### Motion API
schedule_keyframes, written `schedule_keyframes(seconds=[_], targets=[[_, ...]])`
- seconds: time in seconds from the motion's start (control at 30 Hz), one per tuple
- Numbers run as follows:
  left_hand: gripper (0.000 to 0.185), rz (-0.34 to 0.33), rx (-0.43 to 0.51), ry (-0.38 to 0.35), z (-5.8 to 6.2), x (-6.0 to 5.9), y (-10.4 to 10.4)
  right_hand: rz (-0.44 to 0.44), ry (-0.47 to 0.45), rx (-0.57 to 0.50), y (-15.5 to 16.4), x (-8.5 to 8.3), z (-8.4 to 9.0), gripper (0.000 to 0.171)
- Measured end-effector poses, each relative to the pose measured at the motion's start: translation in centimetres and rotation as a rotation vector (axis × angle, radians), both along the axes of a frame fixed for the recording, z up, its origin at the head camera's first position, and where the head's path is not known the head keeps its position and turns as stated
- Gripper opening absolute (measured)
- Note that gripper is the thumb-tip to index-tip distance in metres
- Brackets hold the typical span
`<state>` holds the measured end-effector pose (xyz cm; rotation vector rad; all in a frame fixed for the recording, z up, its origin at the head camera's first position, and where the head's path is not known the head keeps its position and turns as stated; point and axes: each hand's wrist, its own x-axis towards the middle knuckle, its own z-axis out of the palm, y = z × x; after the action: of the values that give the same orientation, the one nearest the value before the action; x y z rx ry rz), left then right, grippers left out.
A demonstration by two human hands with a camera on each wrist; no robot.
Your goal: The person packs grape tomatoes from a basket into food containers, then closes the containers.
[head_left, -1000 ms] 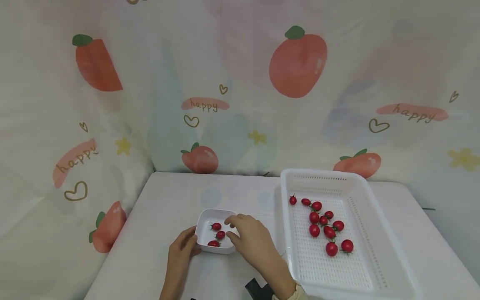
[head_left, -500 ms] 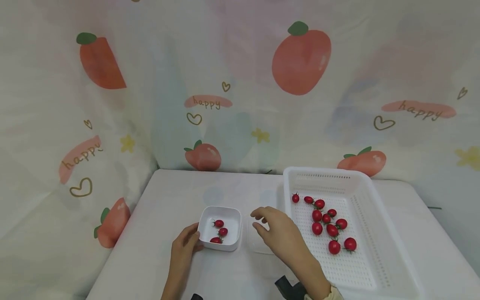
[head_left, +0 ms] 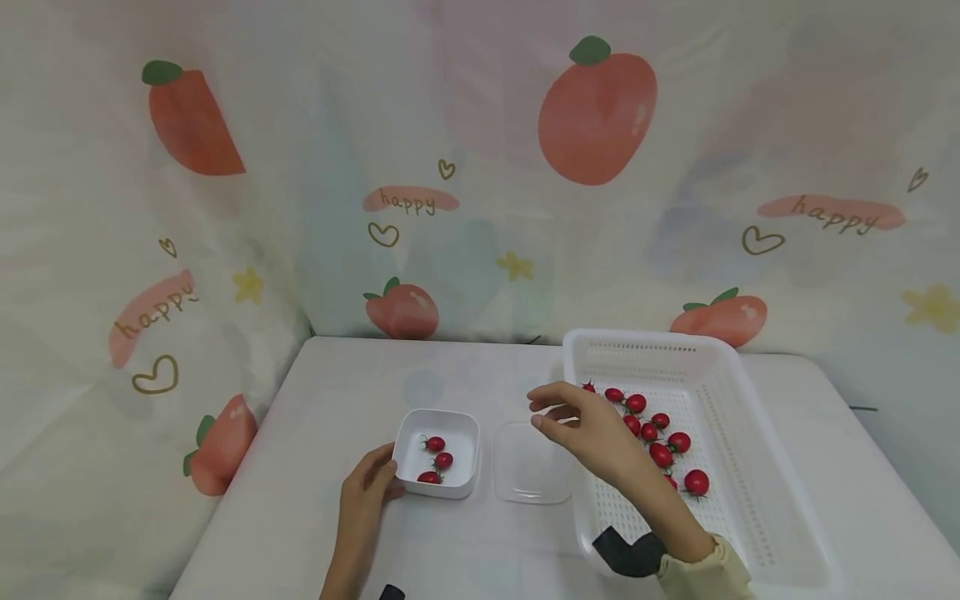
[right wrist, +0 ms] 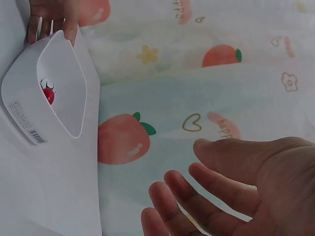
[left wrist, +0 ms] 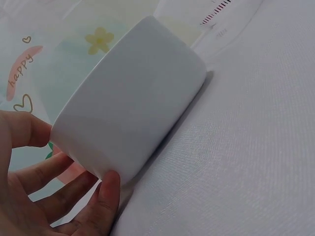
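My left hand (head_left: 366,487) holds the left corner of a small square white plastic box (head_left: 474,479). In the left wrist view its thumb and fingers (left wrist: 110,189) lie around the box's side, which stands on the cloth. Inside the box are three cherry tomatoes (head_left: 444,461) with green stems; the right wrist view shows only one. My right hand (head_left: 600,433) is raised over the left side of a large white perforated basket (head_left: 720,337), fingers relaxed and apart, nothing between them. Several cherry tomatoes (head_left: 661,454) lie in the basket, some partly hidden behind that hand and forearm.
Between box and basket, a clear plastic lid (head_left: 528,475) lies flat on the white tablecloth (head_left: 360,375). A fruit-printed curtain (head_left: 480,167) hangs behind and to the left of the table. A black strap (head_left: 630,554) is at the right wrist.
My right hand has left the white box, moving right and up over the basket's edge, which uncovers the clear lid. My left hand stays at the box.
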<state>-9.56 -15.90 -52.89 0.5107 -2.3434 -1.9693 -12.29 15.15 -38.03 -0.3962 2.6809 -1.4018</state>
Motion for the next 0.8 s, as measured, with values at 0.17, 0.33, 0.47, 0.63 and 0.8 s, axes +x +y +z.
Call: schedule_keyframes(seconds=[0.17,0.33,0.47,0.63,0.8], targets=[[0.035,0.0,0.005,0.008,0.0,0.0,0.0,0.012,-0.046,-0.033,1.3,-1.1,0.1,0.038],[0.035,-0.003,0.022,0.014,-0.1,0.1,0.0,-0.033,-0.084,-0.074,2.6,-2.2,-0.3,0.043],[0.035,-0.003,0.015,0.017,-0.2,0.0,0.0,-0.082,-0.148,-0.155,3.6,-3.2,-0.5,0.048],[0.036,-0.002,0.011,0.014,-0.2,0.1,0.0,-0.108,-0.246,-0.194,5.1,-4.5,-0.9,0.054],[0.035,-0.01,0.016,0.016,-0.1,0.1,-0.1,-0.126,-0.318,-0.18,6.4,-6.1,-1.8,0.06]])
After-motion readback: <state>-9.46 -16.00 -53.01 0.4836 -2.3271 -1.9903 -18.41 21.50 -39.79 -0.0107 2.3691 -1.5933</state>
